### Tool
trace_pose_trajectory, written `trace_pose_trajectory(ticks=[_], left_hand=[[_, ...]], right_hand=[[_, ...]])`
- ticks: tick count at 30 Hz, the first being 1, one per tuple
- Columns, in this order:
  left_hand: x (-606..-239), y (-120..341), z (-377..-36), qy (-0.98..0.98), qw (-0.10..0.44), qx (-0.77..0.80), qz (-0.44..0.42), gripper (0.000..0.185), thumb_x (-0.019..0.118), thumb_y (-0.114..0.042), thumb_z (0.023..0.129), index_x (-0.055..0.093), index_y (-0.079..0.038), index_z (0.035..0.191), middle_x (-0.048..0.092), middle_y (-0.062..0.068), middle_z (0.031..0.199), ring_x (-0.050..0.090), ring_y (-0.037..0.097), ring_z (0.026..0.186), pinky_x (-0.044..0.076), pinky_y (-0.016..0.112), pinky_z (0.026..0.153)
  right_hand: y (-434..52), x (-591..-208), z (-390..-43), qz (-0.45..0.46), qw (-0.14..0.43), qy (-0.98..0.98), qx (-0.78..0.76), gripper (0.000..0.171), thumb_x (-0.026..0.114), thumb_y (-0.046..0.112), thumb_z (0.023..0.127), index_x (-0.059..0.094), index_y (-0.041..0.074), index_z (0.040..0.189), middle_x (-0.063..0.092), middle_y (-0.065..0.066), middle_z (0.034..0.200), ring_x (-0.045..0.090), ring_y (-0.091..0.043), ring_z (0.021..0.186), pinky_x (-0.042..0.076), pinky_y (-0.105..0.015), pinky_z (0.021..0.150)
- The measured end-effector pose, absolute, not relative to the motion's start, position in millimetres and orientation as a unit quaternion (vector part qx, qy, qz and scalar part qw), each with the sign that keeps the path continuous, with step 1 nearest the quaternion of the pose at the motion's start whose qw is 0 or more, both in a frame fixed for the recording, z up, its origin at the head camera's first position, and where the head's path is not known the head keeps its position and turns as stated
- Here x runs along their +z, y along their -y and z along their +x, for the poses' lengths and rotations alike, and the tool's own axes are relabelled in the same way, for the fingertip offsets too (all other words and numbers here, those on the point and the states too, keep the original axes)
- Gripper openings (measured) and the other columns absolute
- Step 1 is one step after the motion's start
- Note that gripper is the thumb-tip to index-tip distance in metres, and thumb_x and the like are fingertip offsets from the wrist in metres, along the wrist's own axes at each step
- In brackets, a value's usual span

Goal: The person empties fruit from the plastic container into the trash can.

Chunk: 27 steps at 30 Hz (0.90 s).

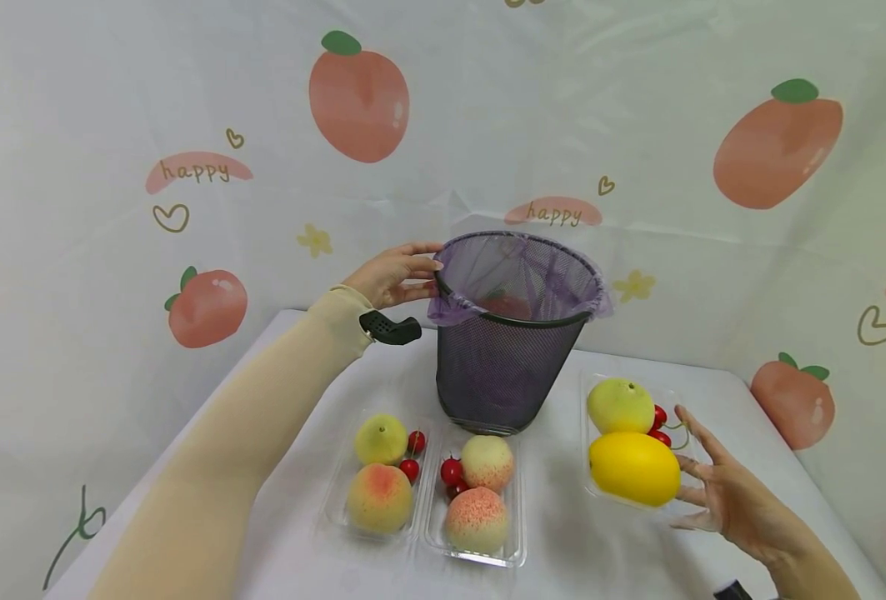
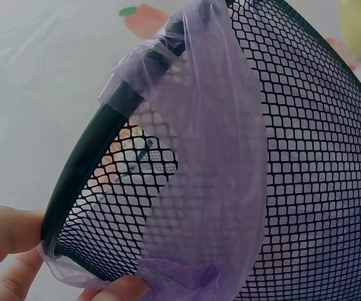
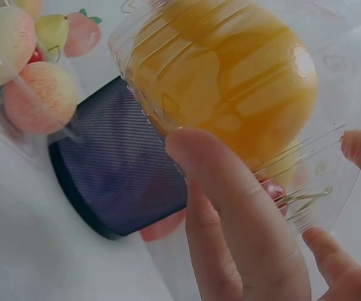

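A black wire-mesh wastebasket stands at the back of the table, lined with a thin purple bin bag folded over its rim. At the rim's left side, my left hand holds the edge, with its fingertips on the rim and the bag. In the left wrist view, bare mesh shows beside the bag there. My right hand grips the right side of a clear plastic box, its fingers spread along the wall. Inside lie a yellow lemon, a yellow-green fruit and red cherries.
Two more clear boxes sit side by side in front of the wastebasket. The left one contains a yellow-green fruit, a peach and cherries; the other contains two peaches and cherries. A fruit-printed cloth hangs behind the white table.
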<state>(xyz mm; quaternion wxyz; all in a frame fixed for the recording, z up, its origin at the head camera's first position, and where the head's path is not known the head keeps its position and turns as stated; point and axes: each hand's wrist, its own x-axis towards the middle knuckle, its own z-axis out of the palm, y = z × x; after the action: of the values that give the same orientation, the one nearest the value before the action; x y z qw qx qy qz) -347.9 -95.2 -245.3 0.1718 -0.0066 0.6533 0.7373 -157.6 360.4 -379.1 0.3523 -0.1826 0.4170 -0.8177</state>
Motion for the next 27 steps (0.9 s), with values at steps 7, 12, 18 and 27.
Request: trace_pose_trajectory(ticks=[7, 12, 18, 27], left_hand=[[-245.7, 95.2, -348.1, -0.656, 0.170, 0.736, -0.010, 0.049, 0.063, -0.005, 0.093, 0.052, -0.019, 0.139, 0.053, 0.006, 0.111, 0.057, 0.020, 0.100, 0.049, 0.036, 0.102], [-245.9, 94.7, -348.0, -0.651, 0.170, 0.739, -0.009, 0.049, 0.062, -0.004, 0.093, 0.051, -0.018, 0.139, 0.053, 0.006, 0.109, 0.056, 0.020, 0.099, 0.049, 0.037, 0.103], [-245.9, 94.8, -348.3, -0.655, 0.170, 0.736, -0.009, 0.049, 0.062, -0.004, 0.093, 0.051, -0.018, 0.139, 0.052, 0.006, 0.110, 0.056, 0.019, 0.099, 0.049, 0.037, 0.102], [-246.0, 95.1, -348.2, -0.663, 0.166, 0.730, -0.014, 0.048, 0.063, -0.006, 0.093, 0.053, -0.020, 0.138, 0.052, 0.006, 0.112, 0.056, 0.020, 0.101, 0.049, 0.036, 0.102]], right_hand=[[-361.0, -364.1, -160.5, -0.226, 0.353, -0.384, -0.823, 0.067, 0.000, 0.009, 0.103, 0.013, 0.056, 0.148, 0.047, 0.002, 0.142, 0.055, -0.035, 0.125, 0.047, -0.053, 0.095], [-362.3, -352.7, -161.4, -0.231, 0.364, -0.364, -0.825, 0.066, -0.002, 0.011, 0.102, 0.016, 0.054, 0.149, 0.046, -0.001, 0.144, 0.053, -0.035, 0.127, 0.046, -0.053, 0.097], [-368.2, -341.7, -164.4, -0.244, 0.361, -0.369, -0.821, 0.067, -0.002, 0.010, 0.101, 0.017, 0.052, 0.150, 0.044, -0.003, 0.145, 0.054, -0.034, 0.126, 0.045, -0.053, 0.097], [-376.5, -328.8, -169.0, -0.253, 0.361, -0.377, -0.815, 0.067, 0.003, 0.009, 0.101, 0.014, 0.053, 0.149, 0.042, 0.000, 0.148, 0.048, -0.036, 0.130, 0.045, -0.052, 0.098]])
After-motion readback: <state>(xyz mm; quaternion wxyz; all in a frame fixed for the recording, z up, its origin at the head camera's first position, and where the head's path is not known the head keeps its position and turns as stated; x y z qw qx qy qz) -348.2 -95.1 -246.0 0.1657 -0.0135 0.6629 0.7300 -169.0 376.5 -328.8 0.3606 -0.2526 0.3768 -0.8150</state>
